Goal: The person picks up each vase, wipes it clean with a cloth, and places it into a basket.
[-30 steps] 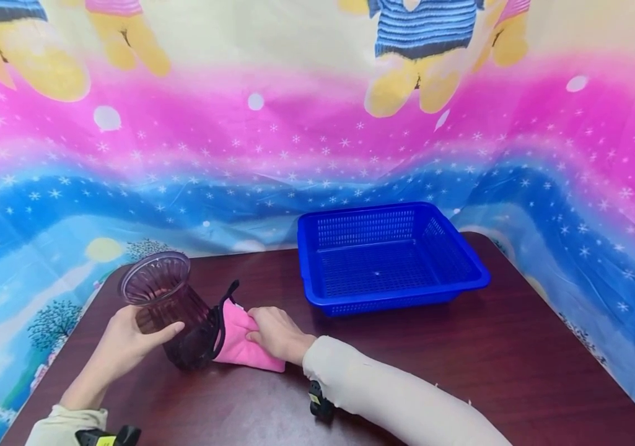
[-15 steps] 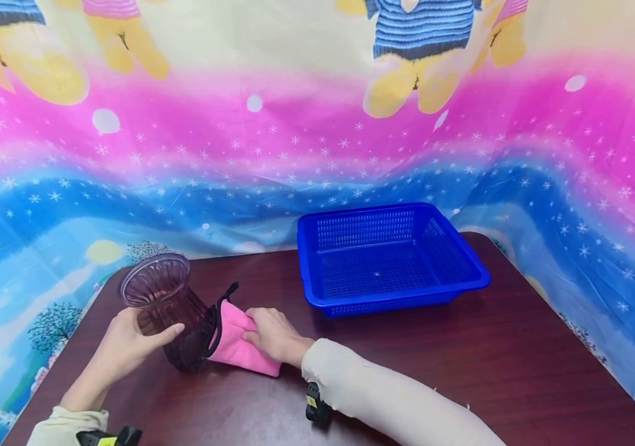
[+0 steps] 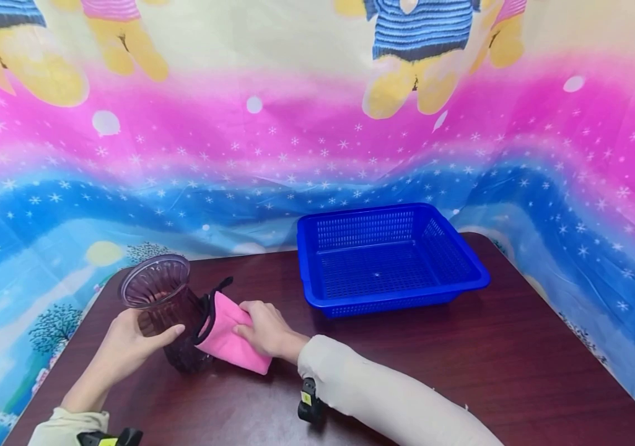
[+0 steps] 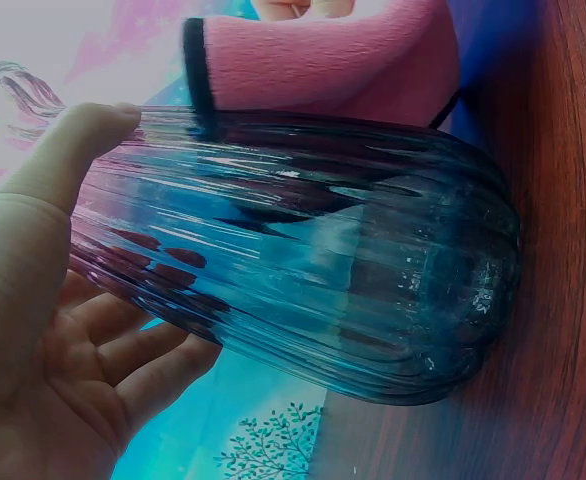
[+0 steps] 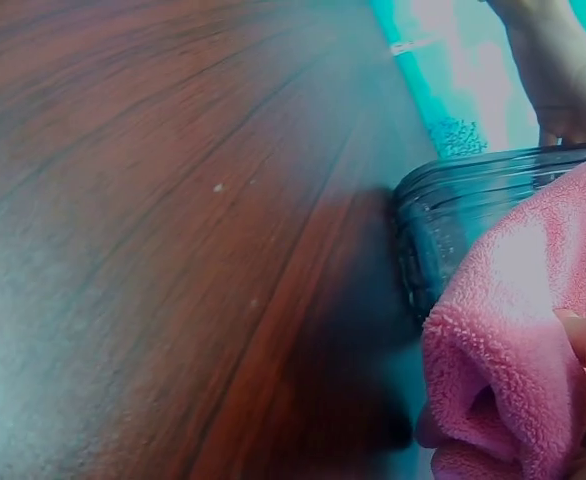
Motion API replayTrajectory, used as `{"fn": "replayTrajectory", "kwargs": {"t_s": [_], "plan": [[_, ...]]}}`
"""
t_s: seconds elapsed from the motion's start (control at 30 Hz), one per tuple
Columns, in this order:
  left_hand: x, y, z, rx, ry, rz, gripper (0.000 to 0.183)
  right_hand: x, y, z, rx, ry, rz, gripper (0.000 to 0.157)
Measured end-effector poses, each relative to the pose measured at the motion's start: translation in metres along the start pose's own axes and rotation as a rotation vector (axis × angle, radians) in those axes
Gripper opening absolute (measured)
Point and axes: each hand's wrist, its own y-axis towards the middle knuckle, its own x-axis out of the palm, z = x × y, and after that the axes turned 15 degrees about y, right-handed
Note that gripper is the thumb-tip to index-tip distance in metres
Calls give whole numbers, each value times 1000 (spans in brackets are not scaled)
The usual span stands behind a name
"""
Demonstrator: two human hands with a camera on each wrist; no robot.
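on the head view i have the left hand [image 3: 119,348] gripping the ribbed, see-through vase [image 3: 175,310] below its flared mouth, thumb along the side nearer me. the right hand [image 3: 267,329] pinches a pink cloth [image 3: 228,336] with black edging, and that cloth lies against the vase's right side, so the vase sits between my two hands, which are apart from each other. the vase's mouth leans to the upper left here, though i cannot tell whether it truly tilts. a blue basket [image 3: 395,297] rests farther back and to the right on the dark wooden table [image 3: 462,365], well apart from both hands, and a printed backdrop [image 3: 295,136] hangs behind. on the left wrist view the thumb lies on one side of the glass and the other fingers reach to the opposite side, toward the mouth end; the base is close to the tabletop, and i cannot tell if it touches. the cloth spreads over the side of the vase, lower down than the thumb. on the right wrist view i get the fuzzy, folded cloth up close, the right fingers holding it at the edge of view, with the vase's base showing just beyond and the left hand farther up.
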Motion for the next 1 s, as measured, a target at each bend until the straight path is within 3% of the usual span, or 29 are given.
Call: {"fn": "replayTrajectory", "kwargs": {"t_s": [0.43, 1.0], "plan": [[1, -1, -3, -21, 30, -23, 51, -5, 6, -18, -2, 76, 10, 29], [3, 0, -4, 23, -25, -1, 53, -14, 7, -40, -45, 115, 31, 22]]}}
